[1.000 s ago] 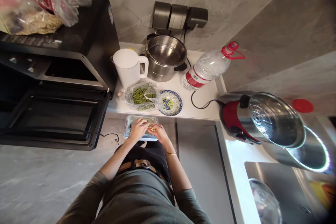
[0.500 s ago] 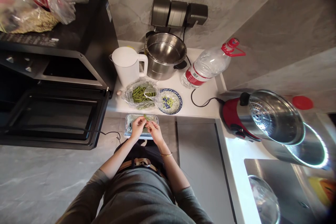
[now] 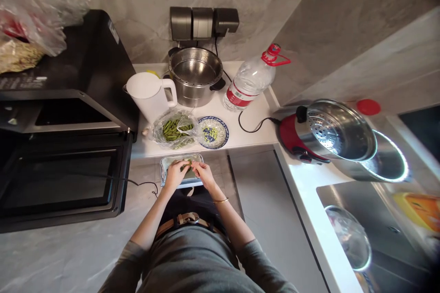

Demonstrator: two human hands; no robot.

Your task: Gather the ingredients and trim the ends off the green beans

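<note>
My left hand [image 3: 175, 174] and my right hand [image 3: 203, 172] meet just below the counter edge, fingers pinched together on a green bean pod [image 3: 187, 166]. Under them is a small clear tray [image 3: 165, 169] lined with plastic. On the white counter [image 3: 250, 126] just beyond, a clear plastic bag of green pods [image 3: 172, 129] lies open. Beside the bag stands a blue-patterned plate [image 3: 213, 132] with a few shelled beans.
A white kettle [image 3: 147, 96], a steel pot [image 3: 195, 75] and a lying water bottle [image 3: 248, 80] stand behind. A black oven [image 3: 65, 146] is at left. A red cooker with a steel steamer [image 3: 330, 135] and a sink [image 3: 364, 233] are at right.
The view has shifted, so everything sits further left in the frame. My hands have stayed together over the tray, working a green pod between the fingertips.
</note>
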